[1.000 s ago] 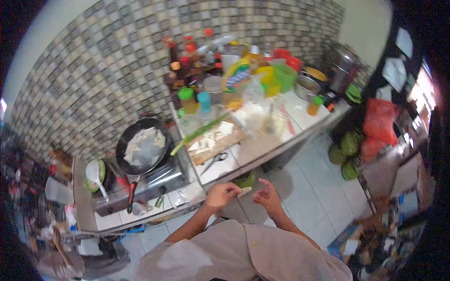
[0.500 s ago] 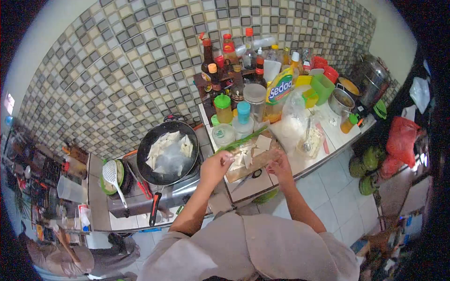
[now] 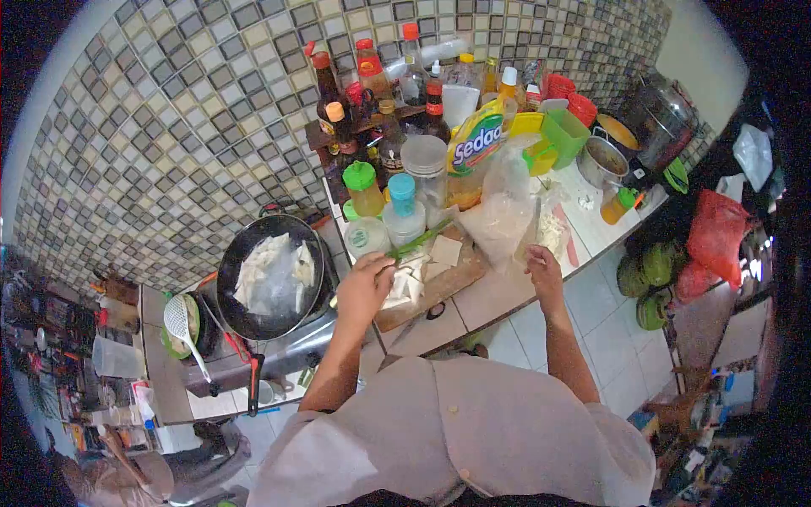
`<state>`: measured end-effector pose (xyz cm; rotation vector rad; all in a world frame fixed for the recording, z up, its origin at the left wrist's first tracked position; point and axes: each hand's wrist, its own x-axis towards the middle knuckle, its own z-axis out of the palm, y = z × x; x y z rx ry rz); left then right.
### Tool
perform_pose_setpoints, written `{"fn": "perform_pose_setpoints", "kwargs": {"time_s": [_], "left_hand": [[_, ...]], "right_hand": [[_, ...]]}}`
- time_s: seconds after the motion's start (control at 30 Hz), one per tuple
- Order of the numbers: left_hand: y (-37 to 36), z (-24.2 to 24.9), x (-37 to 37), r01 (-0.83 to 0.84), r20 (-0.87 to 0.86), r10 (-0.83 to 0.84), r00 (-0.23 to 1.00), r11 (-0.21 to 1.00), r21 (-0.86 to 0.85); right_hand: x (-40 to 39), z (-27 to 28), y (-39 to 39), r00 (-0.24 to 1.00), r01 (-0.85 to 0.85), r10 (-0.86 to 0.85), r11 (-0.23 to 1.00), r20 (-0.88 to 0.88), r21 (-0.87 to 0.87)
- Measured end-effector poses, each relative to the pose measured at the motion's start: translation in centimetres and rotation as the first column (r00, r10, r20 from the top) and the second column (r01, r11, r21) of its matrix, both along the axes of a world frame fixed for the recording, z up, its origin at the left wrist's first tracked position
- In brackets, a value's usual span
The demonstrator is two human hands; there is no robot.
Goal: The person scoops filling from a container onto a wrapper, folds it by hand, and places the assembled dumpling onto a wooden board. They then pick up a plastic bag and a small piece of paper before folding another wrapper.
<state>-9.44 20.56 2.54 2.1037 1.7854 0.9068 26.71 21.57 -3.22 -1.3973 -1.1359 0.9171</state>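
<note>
My left hand (image 3: 367, 283), fingers curled together, is over the left part of a wooden cutting board (image 3: 456, 283). Whatever it may pinch is hidden. Beside its fingertips lie folded white wrappers (image 3: 407, 283), with flat square wrappers (image 3: 445, 250) to their right and a green stalk (image 3: 420, 240) along the board's back edge. Right of the board, my right hand (image 3: 543, 269) has its fingers bent inward at the near side of a clear container (image 3: 553, 232) of pale shredded filling. I cannot make out anything between those fingers.
A black wok (image 3: 270, 275) with white folded pieces in liquid sits on the stove at left, near a skimmer (image 3: 178, 321). Scissors (image 3: 434, 311) lie at the board's front edge. Jars, bottles and an oil pouch (image 3: 477, 156) crowd the back, beside a clear plastic bag (image 3: 504, 207).
My right hand has moved from the board's right edge, rightward to the filling container. My left hand stays by the folded wrappers, slightly lower on them. The whole view has shifted.
</note>
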Motion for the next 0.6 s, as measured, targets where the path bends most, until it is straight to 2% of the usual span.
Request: {"fn": "perform_pose_setpoints", "kwargs": {"time_s": [0.03, 0.07, 0.1, 0.17, 0.2, 0.23, 0.3, 0.33, 0.37, 0.4, 0.43, 0.47, 0.5, 0.53, 0.57, 0.6], "left_hand": [[-0.2, 0.5, 0.5, -0.037, 0.026, 0.037, 0.999, 0.999, 0.002], [-0.3, 1.1, 1.2, 0.000, 0.056, -0.007, 0.998, 0.992, 0.123], [-0.1, 1.0, 1.8, -0.011, 0.048, 0.005, 0.999, 0.992, 0.125], [0.4, 0.7, 3.5, 0.141, -0.082, -0.148, 0.986, 0.986, -0.085], [0.3, 1.9, 5.4, 0.103, -0.112, -0.133, 0.985, 0.965, -0.239], [0.8, 1.6, 7.2, 0.093, -0.117, -0.124, 0.985, 0.967, -0.236], [2.0, 0.0, 9.9, 0.213, -0.207, -0.196, 0.959, 0.975, 0.064], [3.0, -0.2, 10.6, 0.301, -0.189, -0.292, 0.938, 0.953, 0.019], [3.2, -0.9, 11.2, 0.297, -0.195, -0.288, 0.938, 0.955, 0.017], [3.4, -1.7, 11.8, 0.263, -0.269, -0.228, 0.936, 0.960, 0.101], [3.7, -1.7, 12.5, 0.237, -0.336, -0.165, 0.927, 0.953, 0.186], [3.9, -1.6, 13.0, 0.243, -0.340, -0.170, 0.925, 0.952, 0.185], [3.9, -0.7, 13.3, 0.158, -0.409, -0.146, 0.901, 0.987, -0.004], [4.0, -0.2, 13.6, 0.052, -0.476, -0.135, 0.869, 0.981, -0.185], [4.3, -0.3, 13.7, 0.055, -0.475, -0.138, 0.869, 0.981, -0.185], [4.5, -0.5, 13.6, 0.035, -0.441, -0.137, 0.887, 0.972, -0.232]], "right_hand": [[0.5, -0.5, 0.8, 0.987, -0.023, 0.014, 0.998, 0.159, 0.058], [0.9, -0.9, 1.7, 0.951, -0.057, 0.018, 0.992, 0.310, 0.117], [0.4, -0.2, 2.2, 0.953, -0.068, 0.029, 0.991, 0.303, 0.119], [-2.1, 2.4, 2.9, 0.853, -0.274, 0.139, 0.939, 0.502, 0.207], [-2.9, 3.3, 3.4, 0.856, -0.281, 0.144, 0.936, 0.496, 0.213], [-3.4, 4.2, 4.0, 0.856, -0.314, 0.180, 0.926, 0.484, 0.211], [-2.6, 4.7, 5.6, 0.854, -0.356, 0.227, 0.911, 0.469, 0.208], [-1.7, 4.7, 6.5, 0.874, -0.317, 0.184, 0.918, 0.450, 0.239], [-0.7, 4.7, 7.3, 0.892, -0.274, 0.139, 0.923, 0.430, 0.270], [0.9, 4.6, 7.9, 0.894, -0.273, 0.139, 0.923, 0.425, 0.273], [3.1, 4.5, 8.4, 0.900, -0.166, 0.032, 0.947, 0.434, 0.274], [5.5, 4.2, 8.7, 0.893, -0.055, -0.076, 0.960, 0.444, 0.274], [8.0, 2.7, 9.4, 0.893, -0.050, -0.080, 0.960, 0.442, 0.274], [10.5, 0.4, 10.3, 0.818, 0.000, -0.162, 0.959, 0.552, 0.282], [12.2, -1.0, 10.8, 0.722, 0.046, -0.236, 0.954, 0.650, 0.295], [12.8, -0.9, 10.5, 0.731, 0.033, -0.163, 0.978, 0.663, 0.205]]}}
